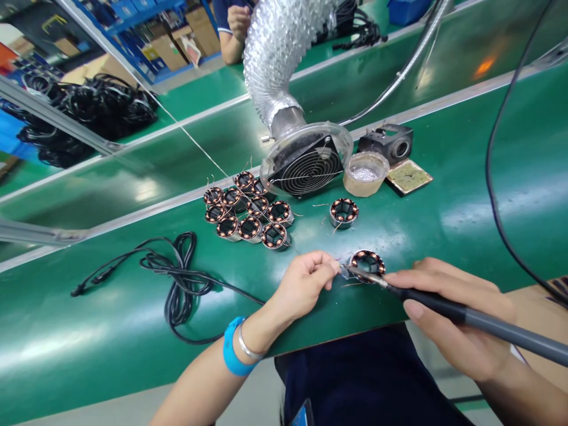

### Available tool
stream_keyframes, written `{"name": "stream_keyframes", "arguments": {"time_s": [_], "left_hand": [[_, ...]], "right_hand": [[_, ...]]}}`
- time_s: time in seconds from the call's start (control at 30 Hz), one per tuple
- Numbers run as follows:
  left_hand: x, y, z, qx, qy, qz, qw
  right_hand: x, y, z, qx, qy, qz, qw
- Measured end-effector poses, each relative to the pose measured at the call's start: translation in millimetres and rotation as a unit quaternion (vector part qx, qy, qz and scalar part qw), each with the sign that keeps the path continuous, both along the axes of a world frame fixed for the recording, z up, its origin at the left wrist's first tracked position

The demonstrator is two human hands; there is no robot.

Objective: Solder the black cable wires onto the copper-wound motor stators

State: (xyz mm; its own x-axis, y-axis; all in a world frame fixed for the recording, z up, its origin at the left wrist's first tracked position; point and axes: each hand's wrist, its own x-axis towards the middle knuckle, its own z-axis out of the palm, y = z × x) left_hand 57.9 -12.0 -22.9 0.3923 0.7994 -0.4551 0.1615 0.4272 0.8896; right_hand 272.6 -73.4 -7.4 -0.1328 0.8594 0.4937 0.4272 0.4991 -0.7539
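My right hand [461, 313] is closed round the dark handle of a soldering iron [437, 303]. Its metal tip reaches left, across the front of a copper-wound motor stator [375, 260] lying on the green bench. At that tip, my left hand [308, 281] pinches a thin wire [341, 270] beside the stator. What lies between those fingertips is partly hidden. A black cable [190, 278] lies coiled at left and runs under my left forearm. A second stator [344, 213] sits just behind the first.
Several more stators [249, 228] stand grouped behind my left hand. A fume extractor fan [308, 168] with a foil duct [270, 56] faces the bench. Nearby are a round tub [366, 173], an iron stand [390, 144] and a sponge pad [408, 176]. Across the bench is another person's hand [238, 22].
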Motion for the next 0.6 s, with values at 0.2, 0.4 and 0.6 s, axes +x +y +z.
{"name": "stream_keyframes", "arguments": {"time_s": [0.2,0.4,0.6], "left_hand": [[-1.0,0.2,-0.4,-0.002,0.0,-0.005,1.0],[-1.2,0.7,-0.8,0.0,0.003,-0.008,1.0],[-0.8,1.1,-0.4,0.006,0.003,-0.011,1.0]], "right_hand": [[-9.6,-3.5,6.9,0.037,-0.024,0.011,0.999],[-4.7,-3.1,9.0,0.042,-0.015,-0.002,0.999],[-0.2,-5.1,8.7,0.045,-0.013,-0.016,0.999]]}}
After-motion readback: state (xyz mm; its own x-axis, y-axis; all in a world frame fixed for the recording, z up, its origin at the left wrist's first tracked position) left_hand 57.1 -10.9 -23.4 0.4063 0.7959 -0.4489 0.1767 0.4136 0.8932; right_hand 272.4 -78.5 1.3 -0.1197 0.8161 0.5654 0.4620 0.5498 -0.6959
